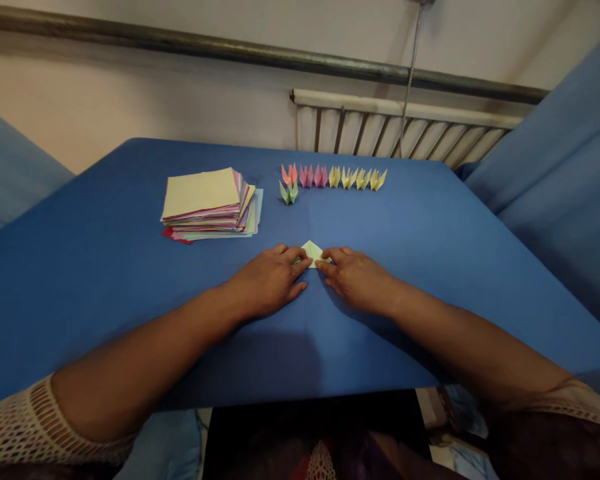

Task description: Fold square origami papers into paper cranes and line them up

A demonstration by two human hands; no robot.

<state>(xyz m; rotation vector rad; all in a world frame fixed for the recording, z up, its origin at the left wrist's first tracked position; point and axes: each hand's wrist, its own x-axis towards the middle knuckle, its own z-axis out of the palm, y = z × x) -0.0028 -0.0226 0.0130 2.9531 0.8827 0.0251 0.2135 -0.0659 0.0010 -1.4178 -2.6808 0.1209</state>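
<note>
A small pale yellow-green piece of folded paper [312, 252] lies on the blue-covered table, its pointed top facing away from me. My left hand [273, 280] grips its left side, the fingertips and thumb closed on the edge. On the opposite side my right hand [357, 277] pinches the right edge in the same way. The paper's outer corners are hidden under my fingers. Beyond my hands stands a row of folded paper cranes [321, 177] in orange, pink and yellow, with one green paper crane [289, 192] in front of the orange one.
A thick stack of coloured paper sheets [203, 193] sits at the left, yellow on top, with a red corner poking out below. The blue tablecloth [430, 233] covers the table. Behind it are a radiator [355, 127] and a wall pipe [230, 50].
</note>
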